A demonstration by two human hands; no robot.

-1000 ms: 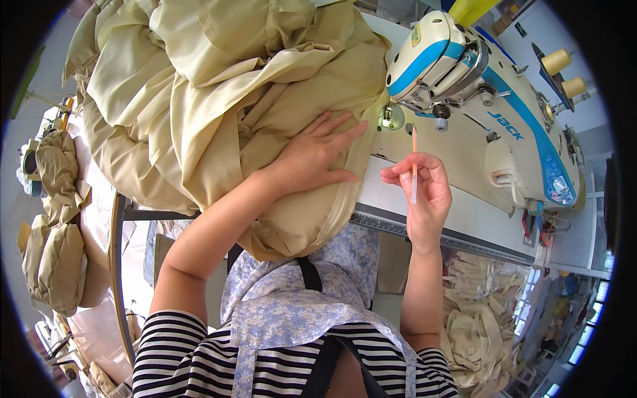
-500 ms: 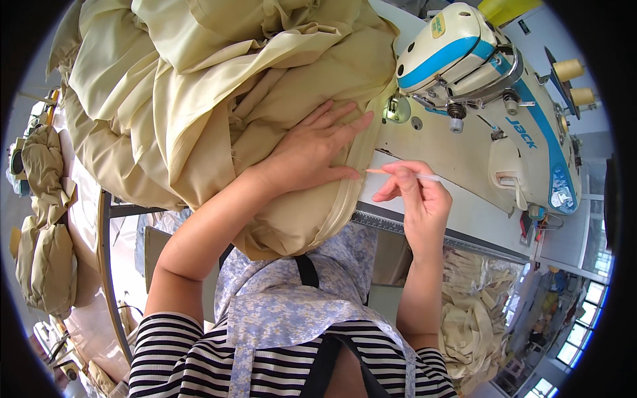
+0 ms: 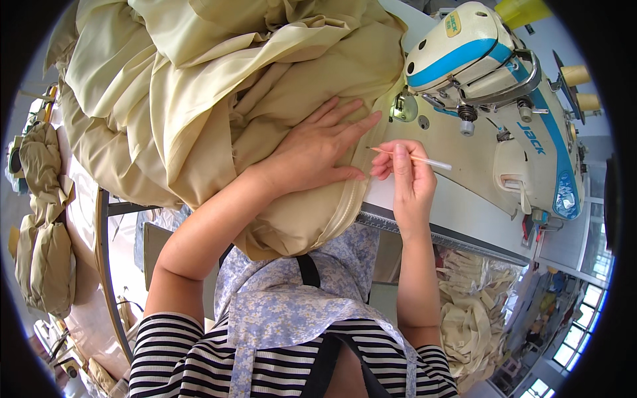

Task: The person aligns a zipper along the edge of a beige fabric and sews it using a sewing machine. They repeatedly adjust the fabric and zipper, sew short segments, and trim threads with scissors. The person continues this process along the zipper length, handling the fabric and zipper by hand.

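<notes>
A large heap of tan fabric (image 3: 192, 106) spreads over the left of the sewing table. My left hand (image 3: 315, 142) lies flat on it, fingers spread toward the fabric's right edge. Along that edge runs a curved stitched seam (image 3: 346, 207). My right hand (image 3: 409, 169) pinches a thin pencil (image 3: 430, 161), pale at the back and orange toward the point. Its point is at the fabric's edge, just right of my left hand; whether it touches the cloth I cannot tell. The sewing machine's presser foot area (image 3: 403, 107) is just beyond the fabric edge.
A white and blue sewing machine (image 3: 464, 50) stands at the far right, with thread spools (image 3: 576, 75) behind it. A ruler strip (image 3: 381, 221) lines the table's front edge. More tan fabric (image 3: 474, 318) is piled below right. Tan garments (image 3: 46, 259) lie on a table at left.
My right hand has moved away from me along the fabric edge, and the pencil's point with it. The left hand stays flat on the cloth. The view has shifted slightly.
</notes>
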